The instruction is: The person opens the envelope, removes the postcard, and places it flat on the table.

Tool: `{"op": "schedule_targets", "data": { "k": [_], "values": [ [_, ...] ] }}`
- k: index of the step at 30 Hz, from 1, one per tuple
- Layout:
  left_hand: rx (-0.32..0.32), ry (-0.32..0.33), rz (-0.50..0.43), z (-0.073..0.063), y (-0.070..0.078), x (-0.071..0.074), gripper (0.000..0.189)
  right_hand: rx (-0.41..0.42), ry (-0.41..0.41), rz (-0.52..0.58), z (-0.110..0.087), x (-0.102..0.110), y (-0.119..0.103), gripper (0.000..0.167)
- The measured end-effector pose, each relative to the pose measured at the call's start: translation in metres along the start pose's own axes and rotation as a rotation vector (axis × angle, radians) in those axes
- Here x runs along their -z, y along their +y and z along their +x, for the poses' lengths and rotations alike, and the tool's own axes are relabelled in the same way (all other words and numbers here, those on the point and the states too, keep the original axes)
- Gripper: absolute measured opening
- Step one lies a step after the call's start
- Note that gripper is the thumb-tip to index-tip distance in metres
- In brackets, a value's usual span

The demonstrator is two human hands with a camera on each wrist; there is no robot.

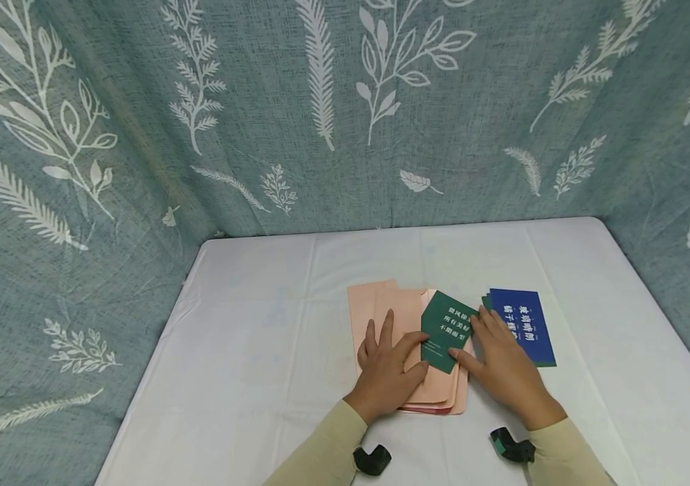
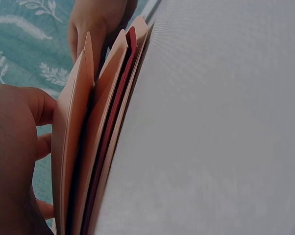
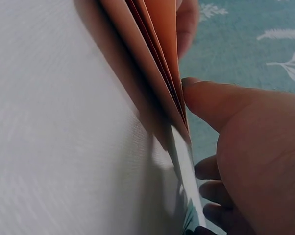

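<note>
On a stack of pink envelopes, a green card with white characters lies tilted. My left hand rests on the envelopes with its fingers spread, index finger and thumb at the card's left edge. The right hand lies over the card's right side, its thumb on the lower right edge and fingertips at the right corner. Seen in the left wrist view, the envelope flaps stand apart, with a dark red edge between them. In the right wrist view, the thumb is right at the stack's edge.
Just right of the envelopes is a blue card with white characters, partly under my right fingers, with green edges showing beneath it. A white cloth covers the table. Blue-green leaf-patterned curtains hang behind and at both sides.
</note>
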State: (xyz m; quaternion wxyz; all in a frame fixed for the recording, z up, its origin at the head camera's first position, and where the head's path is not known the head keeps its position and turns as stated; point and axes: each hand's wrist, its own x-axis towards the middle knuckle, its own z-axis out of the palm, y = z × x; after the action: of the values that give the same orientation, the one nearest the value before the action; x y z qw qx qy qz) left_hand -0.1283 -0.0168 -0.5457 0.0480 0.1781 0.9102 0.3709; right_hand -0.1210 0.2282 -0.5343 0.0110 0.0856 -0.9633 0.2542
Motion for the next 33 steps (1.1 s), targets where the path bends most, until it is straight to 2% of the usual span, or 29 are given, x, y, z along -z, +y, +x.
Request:
{"op": "schedule_targets", "data": {
  "k": [6, 12, 16, 19, 25, 29, 33],
  "values": [
    [0.002, -0.003, -0.003, 0.0, 0.0, 0.0, 0.046, -0.002, 0.022, 0.046, 0.0, 0.003, 0.0, 0.087],
    [0.009, -0.004, -0.015, -0.001, 0.0, 0.0, 0.047, -0.01, 0.106, 0.128, 0.0, 0.004, -0.001, 0.077],
    [0.018, -0.004, -0.019, -0.001, 0.0, -0.001, 0.047, -0.02, 0.21, 0.298, 0.0, 0.005, -0.001, 0.067],
    [0.02, -0.004, -0.019, -0.001, 0.0, -0.001, 0.047, -0.076, 0.252, 0.483, 0.0, 0.005, 0.0, 0.063],
    [0.022, -0.003, -0.023, -0.001, -0.001, -0.002, 0.046, -0.274, 0.15, 0.884, 0.001, 0.012, 0.002, 0.072],
    [0.024, -0.003, -0.028, -0.001, -0.001, -0.002, 0.046, -0.336, 0.084, 1.019, 0.001, 0.011, 0.005, 0.074],
    [0.025, 0.0, -0.025, -0.001, -0.001, -0.002, 0.046, -0.367, 0.048, 1.085, 0.003, 0.008, 0.006, 0.073]
  ]
}}
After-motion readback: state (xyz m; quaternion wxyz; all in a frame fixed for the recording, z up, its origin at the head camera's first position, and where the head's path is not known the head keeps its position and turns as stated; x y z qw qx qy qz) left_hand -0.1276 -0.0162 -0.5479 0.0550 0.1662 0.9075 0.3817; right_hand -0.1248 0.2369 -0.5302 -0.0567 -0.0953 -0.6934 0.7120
